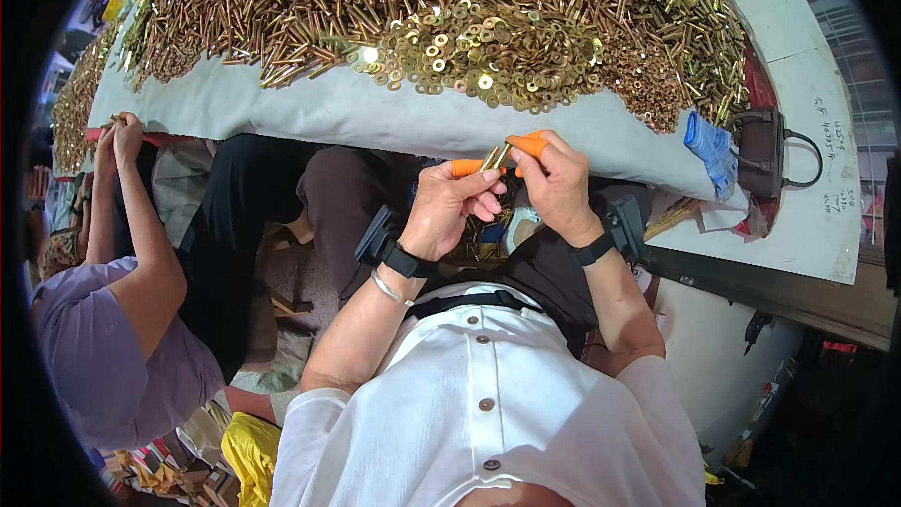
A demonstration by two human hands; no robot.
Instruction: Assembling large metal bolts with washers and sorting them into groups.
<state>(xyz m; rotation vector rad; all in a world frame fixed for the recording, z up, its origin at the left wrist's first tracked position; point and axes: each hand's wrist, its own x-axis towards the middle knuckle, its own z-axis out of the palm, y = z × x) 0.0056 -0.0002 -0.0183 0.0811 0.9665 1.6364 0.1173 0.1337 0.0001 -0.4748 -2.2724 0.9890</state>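
Note:
In front of my lap, my left hand [445,205] is closed around slim gold-coloured metal bolts [491,160] that stick up past its fingertips. Close beside it, my right hand [559,190] pinches at the upper end of one such piece between thumb and forefinger. Orange covers sit on fingers of both hands. Just beyond, on a pale cloth, lies a heap of gold-coloured washers [497,56]. A wide pile of bolts [328,0] spreads behind it, with small copper-coloured nuts [649,89] to the right. More metal pieces show below my hands, partly hidden.
The cloth-covered table edge [347,122] runs across in front of me. A blue cloth [710,152] and a dark handbag [760,152] lie at its right end. At left sits a co-worker in a purple top [122,357]. A yellow bag [251,455] is on the floor.

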